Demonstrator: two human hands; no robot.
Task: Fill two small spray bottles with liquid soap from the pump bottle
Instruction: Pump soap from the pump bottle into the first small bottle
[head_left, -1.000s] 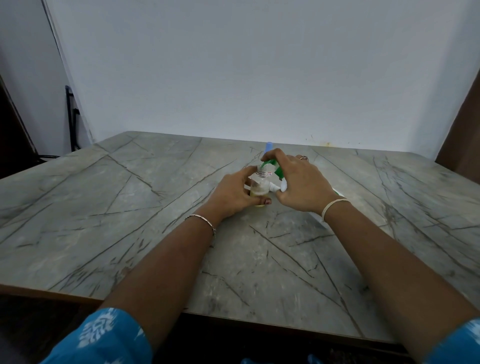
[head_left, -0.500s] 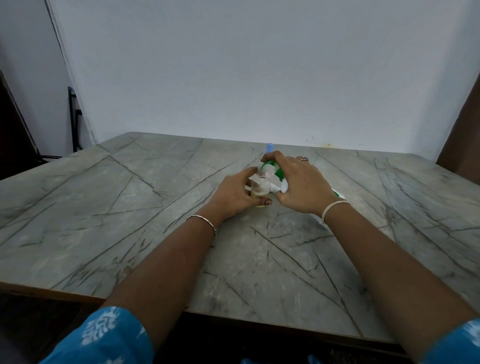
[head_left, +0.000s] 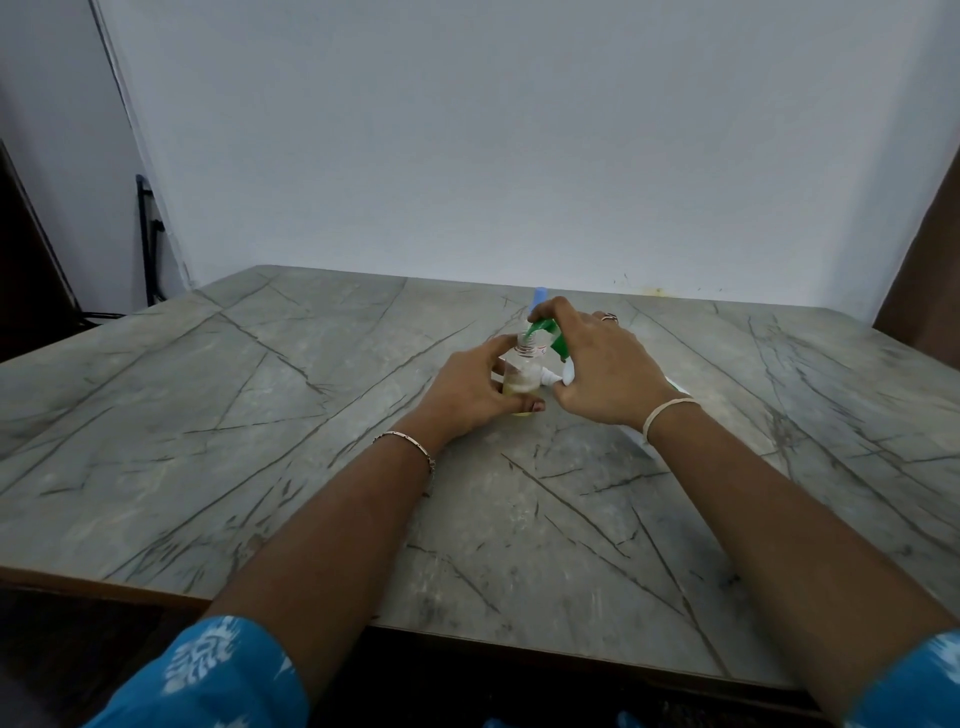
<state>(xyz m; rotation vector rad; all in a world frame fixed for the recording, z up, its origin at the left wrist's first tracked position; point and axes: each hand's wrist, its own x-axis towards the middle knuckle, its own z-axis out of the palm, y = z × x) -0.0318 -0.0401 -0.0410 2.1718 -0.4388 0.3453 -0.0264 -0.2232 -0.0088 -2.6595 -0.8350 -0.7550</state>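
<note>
A small clear spray bottle (head_left: 523, 375) stands uncapped on the table with yellowish soap in its lower part. My left hand (head_left: 470, 392) grips it from the left. My right hand (head_left: 605, 371) covers the pump bottle, whose green pump head (head_left: 544, 328) points its spout over the small bottle's threaded mouth. Most of the pump bottle's white body is hidden under that hand and wrist. A white spray cap (head_left: 551, 378) lies between the two hands. Behind the pump head, a second small bottle shows only its light blue cap (head_left: 539, 296).
The grey marble-pattern table (head_left: 260, 441) reaches a white wall at the back, with its front edge close to me. A dark metal stand (head_left: 148, 239) leans in the left corner. A brown panel (head_left: 930, 270) stands at the far right.
Both hands stay in place on the small bottle and the pump head. No clear movement shows between the frames.
</note>
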